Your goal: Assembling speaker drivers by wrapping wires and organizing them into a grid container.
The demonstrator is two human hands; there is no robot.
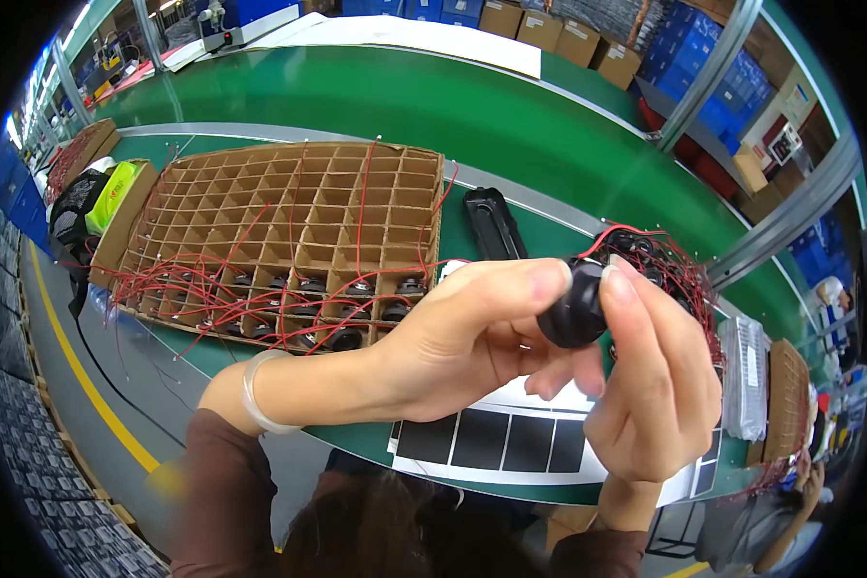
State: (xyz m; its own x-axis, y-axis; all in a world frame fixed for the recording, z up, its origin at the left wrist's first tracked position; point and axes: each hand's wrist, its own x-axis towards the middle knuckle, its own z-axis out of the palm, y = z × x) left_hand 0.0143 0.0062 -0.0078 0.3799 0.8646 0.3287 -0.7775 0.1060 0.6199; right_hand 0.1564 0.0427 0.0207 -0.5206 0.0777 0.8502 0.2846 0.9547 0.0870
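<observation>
A small round black speaker point(576, 316) with red wire at its top is raised in front of me. My left hand point(453, 342) pinches it between thumb and fingers from the left. From the other side, the fingertips of my right hand point(650, 395) close on its edge. Under my hands lies a white sheet with black rectangular pads point(480, 438), partly covered by them. To the left, a divided cardboard box point(289, 197) holds several speakers point(345, 337) in its near cells, with red wires point(212, 289) trailing over them.
Beyond my hands lies a long black plastic housing point(494, 226). More wired speakers point(636, 246) are heaped at the right, near clear plastic packs point(744, 376) and another cardboard box point(788, 395). A green conveyor point(376, 91) runs behind. Another person's arm point(790, 520) shows at lower right.
</observation>
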